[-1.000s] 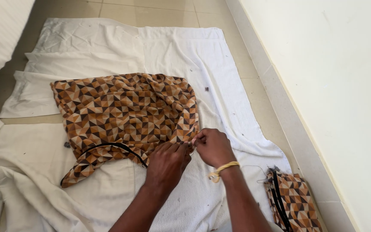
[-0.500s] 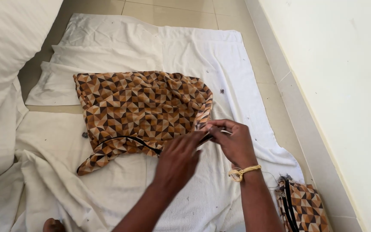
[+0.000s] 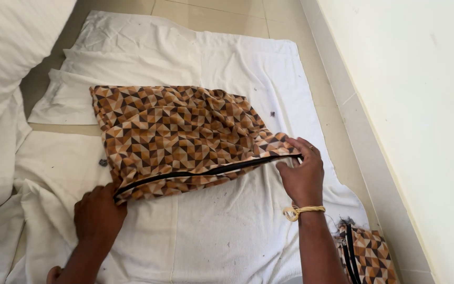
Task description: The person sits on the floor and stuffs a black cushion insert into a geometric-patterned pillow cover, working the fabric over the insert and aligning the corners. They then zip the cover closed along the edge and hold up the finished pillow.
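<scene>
A brown, tan and black triangle-patterned cushion cover (image 3: 177, 134) lies flat on a white sheet (image 3: 222, 226) on the floor. Its black zipper edge (image 3: 206, 171) runs along the near side, stretched straight. My left hand (image 3: 98, 213) pinches the cover's near left corner. My right hand (image 3: 303, 173) grips the near right corner at the zipper's end; a yellow band circles that wrist.
A second cover of the same pattern (image 3: 366, 255) lies at the lower right by the wall (image 3: 411, 121). White pillows (image 3: 6, 63) sit at the left. Tan floor tiles (image 3: 211, 16) show beyond the sheet.
My hands were together at the cover's right corner. My left hand has moved left to the other corner, pulling the zipper edge straight and flattening the cover.
</scene>
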